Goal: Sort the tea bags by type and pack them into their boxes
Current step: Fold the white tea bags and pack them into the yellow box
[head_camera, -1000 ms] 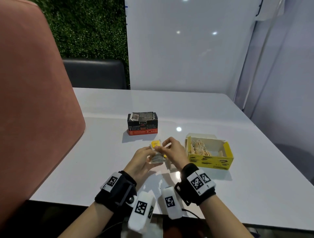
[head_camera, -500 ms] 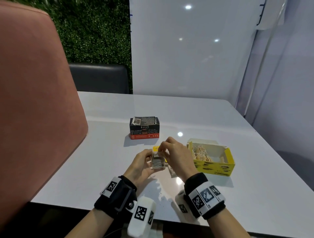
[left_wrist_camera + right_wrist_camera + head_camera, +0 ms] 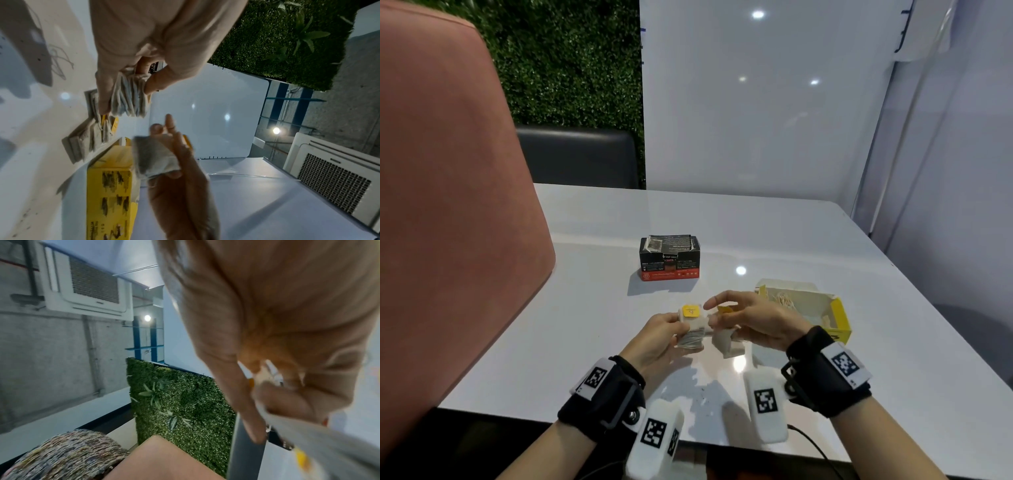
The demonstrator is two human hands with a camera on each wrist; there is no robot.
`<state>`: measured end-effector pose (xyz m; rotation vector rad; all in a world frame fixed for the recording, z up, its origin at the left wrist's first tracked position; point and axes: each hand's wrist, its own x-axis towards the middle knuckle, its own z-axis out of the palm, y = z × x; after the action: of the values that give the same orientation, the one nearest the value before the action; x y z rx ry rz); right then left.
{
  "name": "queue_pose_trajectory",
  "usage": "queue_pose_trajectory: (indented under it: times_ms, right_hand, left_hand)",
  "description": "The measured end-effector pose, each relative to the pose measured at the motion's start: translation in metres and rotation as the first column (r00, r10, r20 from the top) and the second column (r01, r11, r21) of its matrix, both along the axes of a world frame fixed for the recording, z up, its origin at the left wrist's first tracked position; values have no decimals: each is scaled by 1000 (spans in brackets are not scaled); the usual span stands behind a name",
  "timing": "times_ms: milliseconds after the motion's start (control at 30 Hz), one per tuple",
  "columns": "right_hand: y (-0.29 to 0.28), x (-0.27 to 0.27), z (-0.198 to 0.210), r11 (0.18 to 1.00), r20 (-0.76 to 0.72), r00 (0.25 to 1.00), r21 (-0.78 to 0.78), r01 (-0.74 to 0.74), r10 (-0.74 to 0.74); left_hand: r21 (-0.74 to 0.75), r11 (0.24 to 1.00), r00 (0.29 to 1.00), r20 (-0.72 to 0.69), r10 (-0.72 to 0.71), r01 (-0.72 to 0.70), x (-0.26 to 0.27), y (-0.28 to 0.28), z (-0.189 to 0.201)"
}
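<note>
Our right hand (image 3: 753, 322) has just pulled one tea bag (image 3: 153, 156) off the stack of tea bags (image 3: 693, 330) and now holds it in its fingers, a bit to the right. Our left hand (image 3: 661, 337) grips the stack, as before. So one more bag is ready to pack. The yellow box (image 3: 840, 320) sits open just right of our hand, with room inside. More tea bags (image 3: 88, 142) lie on the table (image 3: 791, 233). The black box (image 3: 669, 260) stands farther back.
</note>
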<state>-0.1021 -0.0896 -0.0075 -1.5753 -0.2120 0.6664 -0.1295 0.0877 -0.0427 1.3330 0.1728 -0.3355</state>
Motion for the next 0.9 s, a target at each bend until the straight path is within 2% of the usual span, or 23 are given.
queue_pose_trajectory:
  times_ms: [100, 167, 233, 300, 433, 600, 667, 800, 900]
  right_hand:
    - [3, -2, 16, 995, 102, 991, -50, -81, 86]
    - [7, -3, 27, 974, 217, 974, -228, -13, 64]
    - [12, -3, 34, 890, 356, 932, -445, 100, 73]
    - [21, -2, 36, 837, 407, 907, -530, 136, 110]
    - [32, 0, 36, 865, 371, 919, -496, 77, 130]
    - [16, 1, 47, 840, 392, 846, -530, -113, 361]
    - [9, 4, 51, 814, 381, 829, -563, -143, 409]
    - [5, 13, 46, 795, 356, 832, -586, -156, 425]
    - [7, 19, 38, 820, 364, 850, -557, -130, 382]
  left_hand:
    - [60, 996, 998, -3, -68, 68, -2, -5, 0]
    - [66, 993, 996, 2, -94, 94, -4, -8, 0]
    - [65, 994, 996, 26, -91, 89, -5, -11, -1]
    - [61, 995, 994, 65, -85, 81, -6, -14, -1]
    - [43, 994, 991, 90, -99, 96, -10, -17, 3]
    - [-4, 990, 988, 63, -139, 140, -9, -9, 3]
    - [-27, 983, 982, 52, -179, 181, -10, -8, 3]
    - [-86, 964, 968, 36, -248, 250, -12, -8, 5]
    - [-144, 950, 960, 33, -276, 278, -14, -9, 6]
